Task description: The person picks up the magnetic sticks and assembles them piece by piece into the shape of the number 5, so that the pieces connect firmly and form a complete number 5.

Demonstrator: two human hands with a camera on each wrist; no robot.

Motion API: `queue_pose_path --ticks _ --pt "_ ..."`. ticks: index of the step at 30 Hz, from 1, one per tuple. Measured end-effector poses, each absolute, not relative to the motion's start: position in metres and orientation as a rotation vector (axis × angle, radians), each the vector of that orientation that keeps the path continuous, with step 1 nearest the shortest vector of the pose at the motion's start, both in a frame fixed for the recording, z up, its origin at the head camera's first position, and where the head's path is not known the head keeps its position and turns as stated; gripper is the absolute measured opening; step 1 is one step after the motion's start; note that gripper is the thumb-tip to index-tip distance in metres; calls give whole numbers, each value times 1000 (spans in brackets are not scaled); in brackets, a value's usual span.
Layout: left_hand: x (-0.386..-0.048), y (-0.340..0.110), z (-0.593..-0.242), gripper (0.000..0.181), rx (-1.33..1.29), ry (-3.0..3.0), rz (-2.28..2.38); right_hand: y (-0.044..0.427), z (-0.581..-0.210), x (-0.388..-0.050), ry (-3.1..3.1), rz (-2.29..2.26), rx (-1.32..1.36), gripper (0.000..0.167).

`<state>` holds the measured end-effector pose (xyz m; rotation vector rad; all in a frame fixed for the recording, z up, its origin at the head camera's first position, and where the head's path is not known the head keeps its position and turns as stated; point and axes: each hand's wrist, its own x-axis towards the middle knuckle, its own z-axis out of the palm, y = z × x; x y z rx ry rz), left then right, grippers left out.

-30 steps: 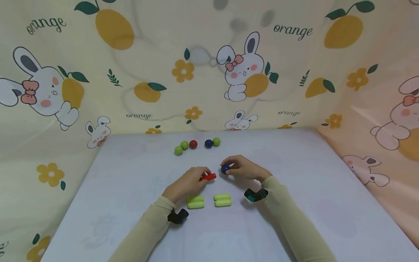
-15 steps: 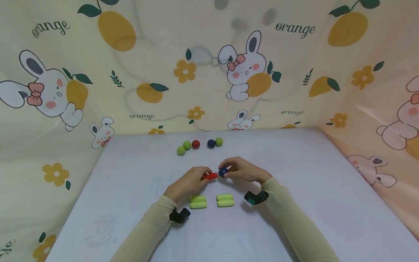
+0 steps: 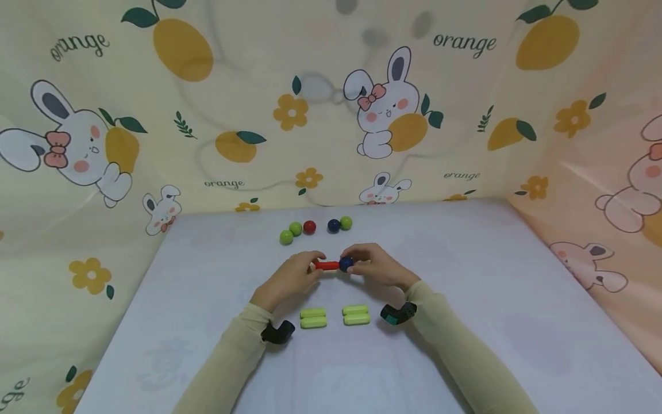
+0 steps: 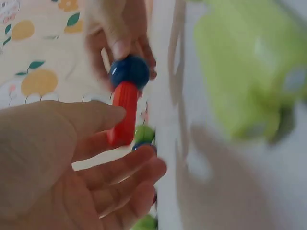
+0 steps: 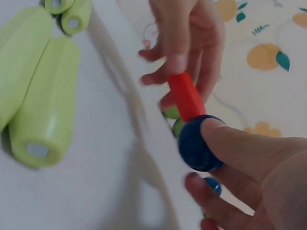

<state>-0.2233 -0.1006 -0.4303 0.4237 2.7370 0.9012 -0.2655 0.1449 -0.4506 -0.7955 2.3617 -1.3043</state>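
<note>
Left hand [image 3: 291,276] pinches one red rod [image 3: 327,265]; right hand [image 3: 381,268], one blue ball [image 3: 346,264]. I count four green rods [image 3: 313,322], five balls [image 3: 309,227] beyond.

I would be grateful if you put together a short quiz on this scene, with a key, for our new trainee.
1. What does the right hand hold? A) a red ball; B) a dark blue ball; C) a green ball.
2. True or false: the red rod pinched by the left hand is apart from what the right hand holds.
3. How many light green rods lie on the table, and how are they grouped?

Key: 1. B. 2. False; one end of the red rod meets the dark blue ball. 3. Four, in two side-by-side pairs.
</note>
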Motion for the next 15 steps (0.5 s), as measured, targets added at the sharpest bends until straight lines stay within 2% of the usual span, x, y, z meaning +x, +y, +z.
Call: queue_pose_path --ticks 9,15 --pt "-238 -141 -424 44 297 2868 936 153 -471 -275 2387 -1323 -699 35" --pt "-249 -159 -433 43 193 2871 1059 156 -479 -279 2370 -1338 -690 35"
